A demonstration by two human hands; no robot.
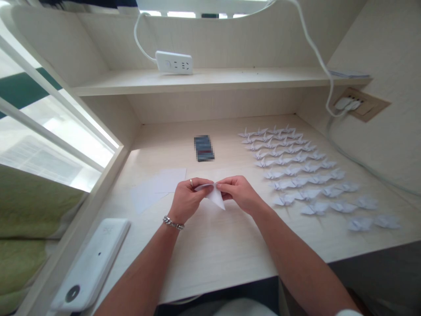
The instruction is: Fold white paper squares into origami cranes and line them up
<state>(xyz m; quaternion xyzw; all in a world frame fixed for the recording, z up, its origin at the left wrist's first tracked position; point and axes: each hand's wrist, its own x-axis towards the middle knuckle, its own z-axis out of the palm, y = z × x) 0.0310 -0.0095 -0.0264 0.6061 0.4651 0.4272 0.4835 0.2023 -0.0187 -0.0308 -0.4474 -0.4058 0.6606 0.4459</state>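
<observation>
Both hands hold one piece of folded white paper [216, 198] above the middle of the desk. My left hand [188, 196], with a ring and a chain bracelet, pinches its left side between thumb and fingers. My right hand [239, 192] grips the upper right edge in a pinch. A pointed flap of the paper hangs down between the hands. Left of them lie flat white paper sheets [171, 179]. To the right stand rows of folded paper cranes [289, 171].
A dark blurred rectangular object [204, 148] lies beyond my hands. A long white device [95, 263] rests at the left edge. On the shelf [223, 78] stands a white power strip [174, 62]; its cable [312, 39] runs to the wall outlet [365, 104].
</observation>
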